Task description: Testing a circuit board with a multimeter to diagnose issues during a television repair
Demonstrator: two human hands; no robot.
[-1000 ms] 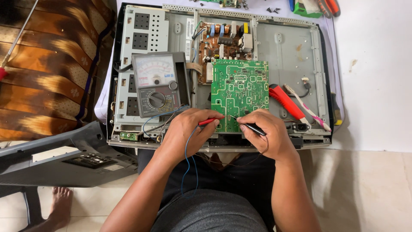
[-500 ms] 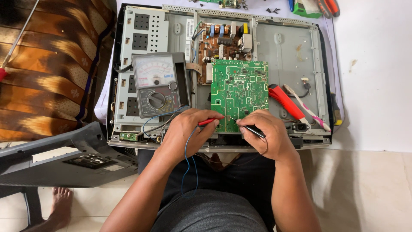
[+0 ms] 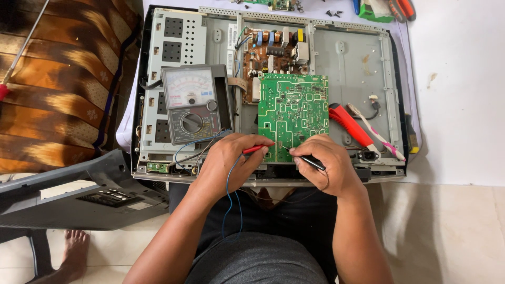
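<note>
Left hand [image 3: 229, 160] pinching red probe [image 3: 253, 149], right hand [image 3: 322, 163] black probe [image 3: 312, 162]; tips on green board [image 3: 292, 113] for testing; meter [image 3: 190, 103] left of board.

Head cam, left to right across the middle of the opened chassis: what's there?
Striped cushion → analog meter → green circuit board → red-handled tool → white wall.

Analog multimeter [image 3: 193, 103] lies on the opened metal chassis [image 3: 357, 68], just left of the green circuit board [image 3: 293, 111]. Its dial window, rectangular with a pale face and red and dark scale arcs, fills the meter's upper part. One white rectangular label on the chassis above-left of the board. No packages or signs.
</note>
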